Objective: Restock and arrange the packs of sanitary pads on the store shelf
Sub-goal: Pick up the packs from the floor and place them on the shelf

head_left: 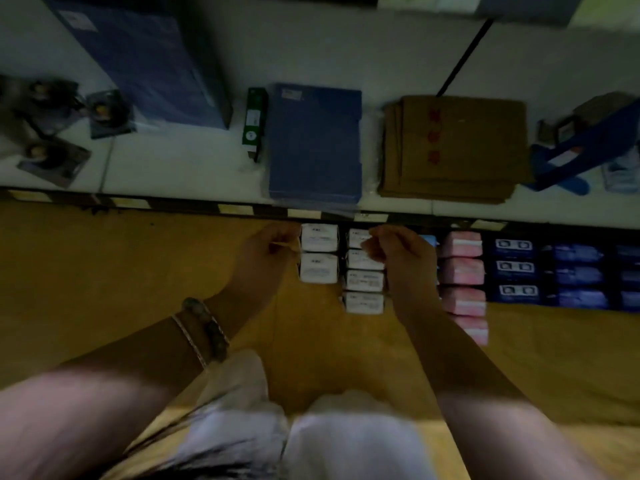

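Fingers of left hand [270,251] curled at white pack [319,237] edge; right hand [398,252] fingers curled over next pack column [364,292]; grips: cannot tell.

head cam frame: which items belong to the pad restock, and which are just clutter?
Job:
- white packs
- pink packs
- dark blue packs
- left hand and right hand, both at the white packs; grip unclear in the blur

Lying about, on the white shelf:
- blue box
- green box
- brown envelopes
- blue tool
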Tool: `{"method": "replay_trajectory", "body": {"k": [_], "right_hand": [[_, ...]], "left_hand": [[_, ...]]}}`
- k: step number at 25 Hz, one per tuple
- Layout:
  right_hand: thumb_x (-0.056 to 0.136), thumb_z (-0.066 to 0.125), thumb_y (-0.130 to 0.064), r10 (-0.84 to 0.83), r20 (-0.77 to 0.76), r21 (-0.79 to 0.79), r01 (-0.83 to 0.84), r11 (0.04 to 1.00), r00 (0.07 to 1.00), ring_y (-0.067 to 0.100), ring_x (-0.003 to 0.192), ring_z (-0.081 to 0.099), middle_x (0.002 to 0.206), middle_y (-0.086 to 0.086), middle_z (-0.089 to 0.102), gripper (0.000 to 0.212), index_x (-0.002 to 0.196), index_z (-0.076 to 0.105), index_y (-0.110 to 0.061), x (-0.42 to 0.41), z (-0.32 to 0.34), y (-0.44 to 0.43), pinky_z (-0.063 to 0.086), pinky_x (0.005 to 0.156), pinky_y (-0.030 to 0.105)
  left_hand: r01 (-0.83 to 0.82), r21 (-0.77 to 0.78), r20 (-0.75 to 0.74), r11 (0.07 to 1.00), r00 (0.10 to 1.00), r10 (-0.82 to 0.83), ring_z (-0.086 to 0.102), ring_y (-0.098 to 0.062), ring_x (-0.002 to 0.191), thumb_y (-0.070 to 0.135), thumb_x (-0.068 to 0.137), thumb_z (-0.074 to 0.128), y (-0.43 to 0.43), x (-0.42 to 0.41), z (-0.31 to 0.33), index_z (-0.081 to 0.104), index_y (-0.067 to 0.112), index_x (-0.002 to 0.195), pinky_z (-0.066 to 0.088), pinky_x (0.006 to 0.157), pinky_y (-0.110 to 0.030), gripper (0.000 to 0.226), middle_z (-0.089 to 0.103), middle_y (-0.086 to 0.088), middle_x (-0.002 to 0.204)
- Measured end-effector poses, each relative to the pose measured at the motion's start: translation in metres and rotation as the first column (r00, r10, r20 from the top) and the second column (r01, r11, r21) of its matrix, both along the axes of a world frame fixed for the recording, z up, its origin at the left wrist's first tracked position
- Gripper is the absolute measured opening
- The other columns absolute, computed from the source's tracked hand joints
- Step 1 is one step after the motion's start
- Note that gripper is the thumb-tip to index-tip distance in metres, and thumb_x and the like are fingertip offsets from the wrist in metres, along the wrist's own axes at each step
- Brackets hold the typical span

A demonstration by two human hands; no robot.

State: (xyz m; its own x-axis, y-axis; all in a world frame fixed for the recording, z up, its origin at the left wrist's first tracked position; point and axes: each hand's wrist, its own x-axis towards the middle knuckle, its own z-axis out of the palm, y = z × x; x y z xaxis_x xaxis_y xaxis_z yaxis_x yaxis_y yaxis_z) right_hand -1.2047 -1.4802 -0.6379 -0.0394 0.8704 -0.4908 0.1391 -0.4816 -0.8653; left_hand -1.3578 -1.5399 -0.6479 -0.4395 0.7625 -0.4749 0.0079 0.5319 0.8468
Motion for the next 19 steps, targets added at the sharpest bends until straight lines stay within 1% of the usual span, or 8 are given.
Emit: {"method": "replay_trajectory", "body": {"k": [4, 6, 7, 9, 11, 13, 15, 19], "right_hand": [[0.095, 0.046, -0.005, -0.007, -0.007, 0.033, 0.007, 0.999, 1.0, 0.009, 0.067, 0.06, 0.073, 0.004, 0.063, 0.023, 0.08, 0.062, -0.012, 0.009, 0.116, -0.018, 0.05, 0.063, 0.015], [0.094, 0.047, -0.006, -0.001, -0.009, 0.066, 0.002, 0.998, 1.0, 0.007, 0.065, 0.06, 0.073, 0.004, 0.064, 0.023, 0.079, 0.062, -0.013, 0.013, 0.178, -0.024, 0.051, 0.062, 0.015], [0.094, 0.048, -0.007, 0.011, -0.013, 0.095, -0.009, 0.995, 1.0, 0.004, 0.063, 0.061, 0.073, 0.004, 0.064, 0.022, 0.079, 0.062, -0.014, 0.013, 0.206, -0.025, 0.05, 0.061, 0.013], [0.094, 0.049, -0.008, 0.054, -0.001, 0.162, -0.053, 0.985, 0.999, 0.001, 0.062, 0.06, 0.073, 0.002, 0.065, 0.019, 0.083, 0.064, -0.013, 0.015, 0.252, -0.027, 0.049, 0.06, 0.011], [0.094, 0.049, -0.007, 0.09, -0.003, 0.256, -0.086, 0.963, 0.996, -0.002, 0.062, 0.06, 0.072, 0.0, 0.065, 0.017, 0.089, 0.066, -0.006, 0.02, 0.299, -0.029, 0.048, 0.061, 0.011], [0.094, 0.049, -0.008, 0.127, -0.006, 0.356, -0.117, 0.927, 0.992, -0.003, 0.064, 0.059, 0.07, -0.001, 0.064, 0.018, 0.091, 0.066, -0.004, 0.027, 0.342, -0.03, 0.047, 0.063, 0.009], [0.094, 0.05, -0.009, 0.164, -0.02, 0.424, -0.14, 0.895, 0.986, -0.001, 0.066, 0.059, 0.067, -0.004, 0.064, 0.017, 0.087, 0.066, -0.009, 0.034, 0.379, -0.031, 0.048, 0.064, 0.011], [0.093, 0.051, -0.007, 0.186, -0.127, 0.514, -0.096, 0.853, 0.974, 0.005, 0.061, 0.06, 0.058, -0.007, 0.064, 0.023, 0.078, 0.064, -0.016, 0.045, 0.441, -0.025, 0.051, 0.064, 0.018]], "left_hand": [[-0.043, 0.028, -0.014, 0.999, 0.999, 0.043, 0.059, -0.014, 0.086, -0.003, 0.091, 0.045, -0.017, 0.01, 0.116, 0.055, 0.03, 0.081, 0.047, 0.076, -0.019, 0.036, 0.059, 0.013, 0.087], [-0.051, 0.043, -0.032, 0.998, 0.998, 0.052, 0.06, -0.018, 0.09, -0.001, 0.091, 0.046, -0.023, 0.018, 0.175, 0.056, 0.025, 0.084, 0.047, 0.081, -0.026, 0.029, 0.06, 0.009, 0.088], [-0.055, 0.074, -0.023, 0.996, 0.998, 0.057, 0.06, -0.019, 0.091, -0.001, 0.091, 0.048, -0.026, 0.021, 0.204, 0.057, 0.021, 0.089, 0.048, 0.082, -0.026, 0.024, 0.06, 0.006, 0.091], [-0.037, 0.134, -0.034, 0.99, 0.999, 0.041, 0.06, -0.014, 0.09, 0.0, 0.091, 0.048, -0.029, 0.027, 0.25, 0.057, 0.02, 0.101, 0.048, 0.081, -0.02, 0.024, 0.061, 0.004, 0.094], [-0.004, 0.2, -0.07, 0.98, 0.997, 0.018, 0.061, -0.006, 0.085, 0.001, 0.091, 0.047, -0.031, 0.03, 0.296, 0.057, 0.021, 0.105, 0.049, 0.078, -0.014, 0.026, 0.062, 0.006, 0.094], [0.029, 0.287, -0.083, 0.957, 0.997, -0.005, 0.062, -0.002, 0.081, 0.001, 0.092, 0.047, -0.031, 0.035, 0.338, 0.057, 0.021, 0.106, 0.051, 0.077, -0.012, 0.026, 0.062, 0.006, 0.094], [0.046, 0.368, -0.1, 0.929, 0.995, -0.01, 0.061, -0.003, 0.077, -0.001, 0.091, 0.047, -0.03, 0.042, 0.376, 0.057, 0.021, 0.104, 0.051, 0.076, -0.014, 0.028, 0.062, 0.005, 0.093], [0.017, 0.531, -0.077, 0.847, 0.997, 0.029, 0.059, 0.003, 0.064, -0.009, 0.088, 0.045, -0.021, 0.061, 0.439, 0.058, 0.022, 0.092, 0.049, 0.071, -0.012, 0.033, 0.061, 0.004, 0.085]]}}
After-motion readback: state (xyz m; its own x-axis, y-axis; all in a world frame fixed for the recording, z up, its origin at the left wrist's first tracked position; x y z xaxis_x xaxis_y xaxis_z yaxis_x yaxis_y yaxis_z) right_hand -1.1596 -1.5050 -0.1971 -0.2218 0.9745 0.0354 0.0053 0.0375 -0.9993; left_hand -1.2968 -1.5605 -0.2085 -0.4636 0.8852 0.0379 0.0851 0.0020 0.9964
